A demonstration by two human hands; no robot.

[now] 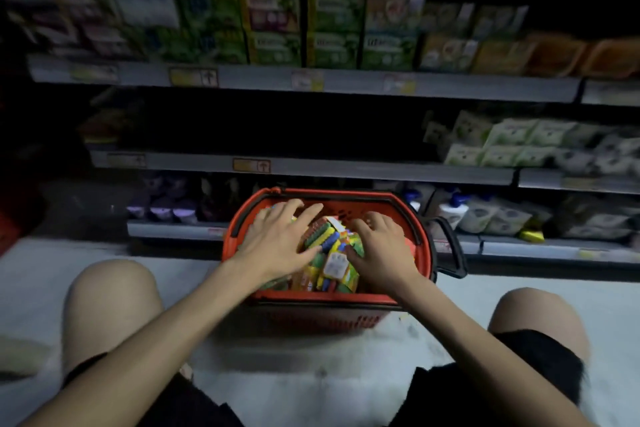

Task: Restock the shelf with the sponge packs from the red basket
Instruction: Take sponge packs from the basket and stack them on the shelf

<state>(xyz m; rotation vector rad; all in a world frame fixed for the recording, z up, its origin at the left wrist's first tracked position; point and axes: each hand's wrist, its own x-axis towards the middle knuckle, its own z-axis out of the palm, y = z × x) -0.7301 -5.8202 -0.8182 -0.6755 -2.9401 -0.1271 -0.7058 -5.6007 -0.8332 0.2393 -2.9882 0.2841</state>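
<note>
Sponge packs (330,255), left hand (277,239) splayed, right hand (381,246) gripping (fingers curled)

Both arms reach forward from the near edge, forearms bare, angling in toward the middle. Left hand (277,241) palm down, fingers spread and nearly straight, pressing on the sponge packs (334,253). Right hand (382,250) palm down, fingers curled, thumb in, gripping the same packs. Hands near, not touching. Bare left knee (110,305) and right knee (540,319) bent, outside the arms.
</note>
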